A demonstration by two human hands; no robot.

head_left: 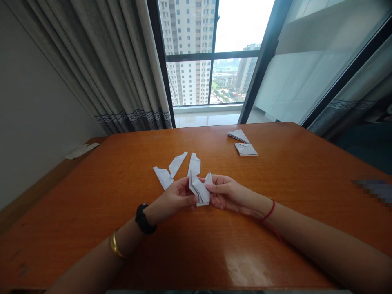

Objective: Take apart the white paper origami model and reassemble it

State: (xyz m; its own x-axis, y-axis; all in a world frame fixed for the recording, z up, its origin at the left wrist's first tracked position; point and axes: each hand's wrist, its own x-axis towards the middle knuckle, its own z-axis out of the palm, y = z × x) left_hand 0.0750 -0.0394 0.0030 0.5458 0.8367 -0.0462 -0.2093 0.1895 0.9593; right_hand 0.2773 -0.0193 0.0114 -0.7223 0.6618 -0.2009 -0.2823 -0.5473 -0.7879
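Note:
A folded white paper piece (199,190) with several layers is held between both hands above the wooden table (290,163). On its left side, my left hand (177,195) grips it with thumb and fingers. My right hand (225,192) pinches its right side, thumb on top. Just beyond the hands lie three folded white papers: one at the left (163,177), one in the middle (177,163) and one at the right (194,164), close behind the held piece.
Farther back on the right lie two folded paper stacks, a triangular one (239,135) and a flatter one (246,149). White paper (82,151) rests on a ledge at the left. A blurred grey object (375,190) is at the right edge. Behind are curtains (128,73) and a window.

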